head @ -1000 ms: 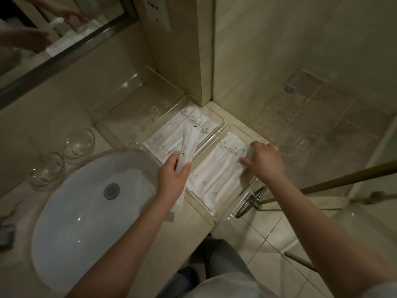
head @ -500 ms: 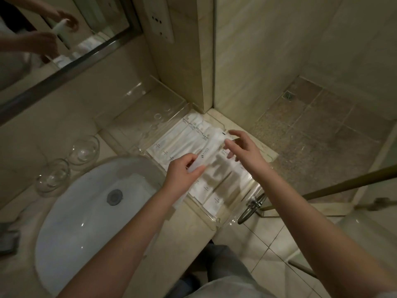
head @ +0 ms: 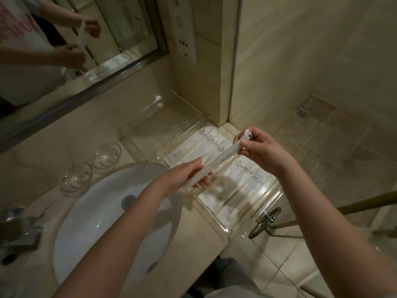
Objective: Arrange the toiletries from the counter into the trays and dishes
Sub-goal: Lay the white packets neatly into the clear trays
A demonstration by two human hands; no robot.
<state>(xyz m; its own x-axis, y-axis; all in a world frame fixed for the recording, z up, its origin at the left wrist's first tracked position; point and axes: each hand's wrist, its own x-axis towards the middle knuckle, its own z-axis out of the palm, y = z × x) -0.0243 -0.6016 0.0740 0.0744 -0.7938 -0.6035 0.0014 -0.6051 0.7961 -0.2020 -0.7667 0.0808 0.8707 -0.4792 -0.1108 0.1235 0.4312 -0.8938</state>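
A long white wrapped toiletry packet is held in the air above the counter. My left hand grips its lower end and my right hand pinches its upper end. Below it, two clear trays lie side by side; the near tray and the middle tray both hold flat white packets laid in rows. A third clear tray further back by the wall holds nothing I can see.
Two small glass dishes stand left of the trays beside the white sink basin. A tap is at the far left. A mirror covers the back wall. The counter edge drops to a tiled floor on the right.
My right hand left the packets in the near tray and took the top end of the long packet. Both hands lifted it higher above the trays.
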